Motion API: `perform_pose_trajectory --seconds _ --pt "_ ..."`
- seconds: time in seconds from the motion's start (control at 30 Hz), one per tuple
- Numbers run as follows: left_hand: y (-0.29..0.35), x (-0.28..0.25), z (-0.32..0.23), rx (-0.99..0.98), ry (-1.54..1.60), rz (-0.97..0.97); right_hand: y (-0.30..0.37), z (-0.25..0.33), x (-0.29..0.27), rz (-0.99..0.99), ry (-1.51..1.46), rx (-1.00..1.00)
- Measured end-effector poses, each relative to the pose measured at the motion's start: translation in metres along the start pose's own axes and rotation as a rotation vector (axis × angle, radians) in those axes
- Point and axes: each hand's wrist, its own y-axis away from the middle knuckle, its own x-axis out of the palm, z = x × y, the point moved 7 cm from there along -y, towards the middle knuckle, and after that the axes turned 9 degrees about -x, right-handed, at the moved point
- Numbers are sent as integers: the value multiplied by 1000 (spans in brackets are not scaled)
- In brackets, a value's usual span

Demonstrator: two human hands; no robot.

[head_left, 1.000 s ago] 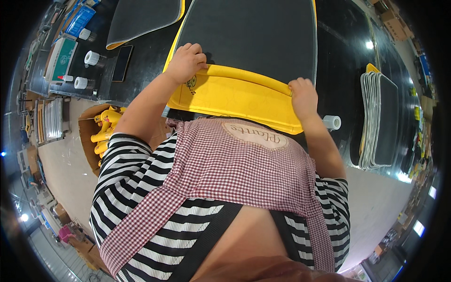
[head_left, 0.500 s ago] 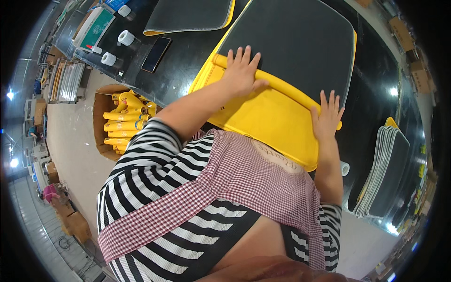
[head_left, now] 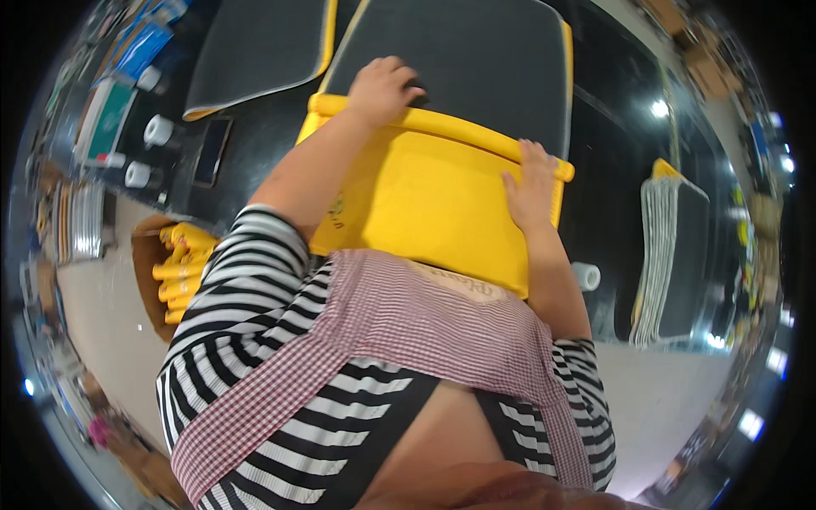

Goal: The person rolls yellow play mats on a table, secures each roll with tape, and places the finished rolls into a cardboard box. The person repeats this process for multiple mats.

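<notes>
A large mat, yellow on one side and dark grey on the other (head_left: 463, 59), lies on a black table. Its near part is folded over, showing the yellow side (head_left: 425, 200), with a rolled yellow fold (head_left: 459, 132) across it. My left hand (head_left: 382, 85) presses on the left end of that fold, fingers curled over it. Flat on the fold's right end rests my right hand (head_left: 531, 183), fingers spread.
A second grey and yellow mat (head_left: 255, 51) lies at the back left. A stack of mats (head_left: 671, 251) stands at the right. Tape rolls (head_left: 157, 129), a phone (head_left: 211, 151) and a box of rolled yellow mats (head_left: 178, 268) are at the left. A small roll (head_left: 585, 276) sits near my right arm.
The fold of the mat has been rolled further away from me, and both hands have moved forward with it. My left hand has curled from flat to gripping.
</notes>
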Motion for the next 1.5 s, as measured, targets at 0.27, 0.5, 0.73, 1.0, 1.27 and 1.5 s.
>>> perform_pose_trajectory --seconds 0.27,0.5,0.73,1.0,1.27,1.5 --pt "57 -11 -10 208 72 -169 -31 -28 18 40 25 76" --pt "1 2 -2 17 -185 301 -74 -31 1 165 37 72" --pt "128 -34 -22 61 -201 279 28 48 -33 163 -38 -41" --pt "213 -63 -38 64 -8 262 104 84 -50 216 -89 -78" --pt "88 -38 -31 94 -76 328 42 23 -39 229 -247 -113" --pt "74 -6 -41 -29 174 596 51 61 -25 141 81 -43"
